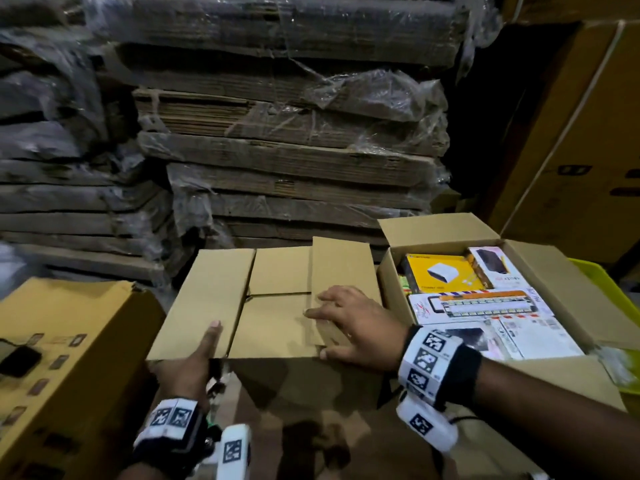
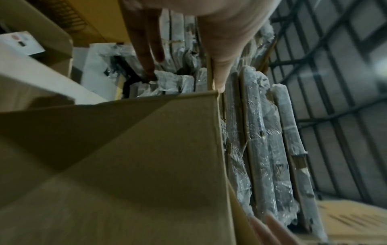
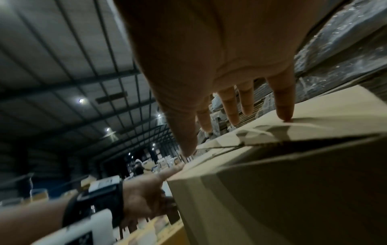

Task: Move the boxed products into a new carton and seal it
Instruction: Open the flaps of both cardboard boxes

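Observation:
A plain brown carton stands in the middle with its top flaps folded over. My left hand straddles its near left corner, thumb laid straight on the left flap and fingers straight beside the wall. My right hand lies flat with spread fingers pressing the right flap, whose far end still stands a little raised. To the right an open carton holds boxed products, among them a yellow box and a white box.
A yellow-brown carton with a black object on it sits at the left. Stacks of flat cardboard in plastic wrap rise right behind. Tall cartons and a yellow-green bin close the right side.

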`<state>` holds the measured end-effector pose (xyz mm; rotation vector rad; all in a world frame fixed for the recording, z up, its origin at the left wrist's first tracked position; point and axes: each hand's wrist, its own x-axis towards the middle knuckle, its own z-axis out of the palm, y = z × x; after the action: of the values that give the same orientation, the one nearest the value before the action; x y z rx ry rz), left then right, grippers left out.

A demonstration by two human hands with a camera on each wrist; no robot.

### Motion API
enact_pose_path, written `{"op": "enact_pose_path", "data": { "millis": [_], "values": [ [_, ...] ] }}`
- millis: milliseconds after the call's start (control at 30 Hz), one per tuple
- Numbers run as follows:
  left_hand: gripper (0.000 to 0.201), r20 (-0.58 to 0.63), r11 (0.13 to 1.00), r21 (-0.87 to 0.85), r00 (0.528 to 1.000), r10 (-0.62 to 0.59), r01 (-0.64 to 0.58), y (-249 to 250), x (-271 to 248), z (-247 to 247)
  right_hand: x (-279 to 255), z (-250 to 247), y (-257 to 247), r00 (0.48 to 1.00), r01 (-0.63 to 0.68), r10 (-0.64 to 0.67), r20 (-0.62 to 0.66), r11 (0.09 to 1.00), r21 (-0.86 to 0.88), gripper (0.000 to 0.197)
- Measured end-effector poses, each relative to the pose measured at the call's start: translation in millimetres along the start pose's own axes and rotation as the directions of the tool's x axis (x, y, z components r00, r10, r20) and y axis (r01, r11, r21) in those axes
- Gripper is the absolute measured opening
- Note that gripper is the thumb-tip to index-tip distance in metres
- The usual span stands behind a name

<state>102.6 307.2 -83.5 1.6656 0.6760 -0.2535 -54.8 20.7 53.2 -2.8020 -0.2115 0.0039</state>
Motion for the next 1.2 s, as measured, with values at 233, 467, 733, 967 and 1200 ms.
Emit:
{"op": "enact_pose_path", "data": {
  "millis": [233, 467, 733, 967, 1200],
  "values": [
    [0.144, -0.224, 0.952, 0.087, 0.925, 0.307, -0.295, 36.6, -78.7, 5.1, 3.5, 21.4, -3.0, 0.999, -0.037, 0.042, 0.013, 0.966, -0.257, 0.070],
    [0.150, -0.305, 0.848, 0.312, 0.800, 0.517, -0.429, 31.9, -66.9, -4.8, 1.0, 12.6, -10.0, 0.995, -0.028, 0.004, -0.099, 0.971, -0.238, 0.083],
    [0.027, 0.296, 0.264, 0.447, 0.420, 0.858, -0.855, 43.9, -72.8, 3.7, -20.2, -14.6, -0.7, 0.813, -0.125, 0.196, -0.548, 0.978, 0.164, 0.080],
    [0.088, 0.705, 0.090, 0.476, 0.441, 0.555, -0.875, 54.3, -74.8, 33.3, -51.9, -7.0, 61.4, 0.630, -0.504, 0.651, -0.423, 0.758, 0.414, 0.054],
    [0.134, 0.822, -0.063, 0.547, 0.521, 0.230, -0.835, 84.8, -58.2, 53.8, -80.0, 8.8, 98.0, 0.745, -0.619, 0.607, -0.277, 0.784, 0.053, 0.046]
  ]
}}
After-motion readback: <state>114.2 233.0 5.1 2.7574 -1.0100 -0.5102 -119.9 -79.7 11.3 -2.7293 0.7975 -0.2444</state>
